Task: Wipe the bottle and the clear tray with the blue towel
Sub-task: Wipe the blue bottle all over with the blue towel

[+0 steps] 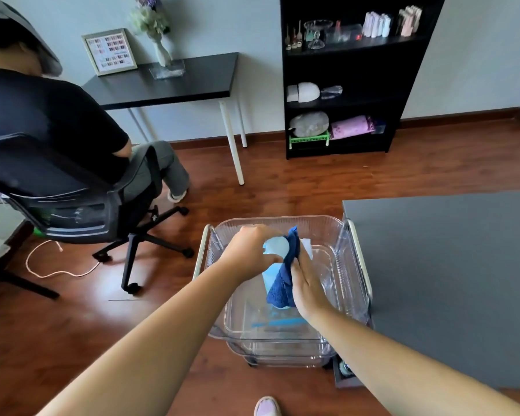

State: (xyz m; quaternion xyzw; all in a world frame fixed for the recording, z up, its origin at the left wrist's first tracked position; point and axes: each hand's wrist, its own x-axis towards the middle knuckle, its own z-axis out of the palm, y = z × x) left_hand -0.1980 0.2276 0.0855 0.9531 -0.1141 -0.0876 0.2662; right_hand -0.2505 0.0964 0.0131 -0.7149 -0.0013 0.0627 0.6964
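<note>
Blue towel (283, 276) under right hand (308, 285)

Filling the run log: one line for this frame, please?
stage: wiping bottle | left hand: grips bottle top | right hand: presses blue towel on bottle side | bottle: above clear tray | tray: not yet wiped

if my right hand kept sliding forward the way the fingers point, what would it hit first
Probably the far wall of the clear plastic tray. The right hand, pressing the dark blue towel against the pale blue bottle, points toward it; depth is unclear.
</note>
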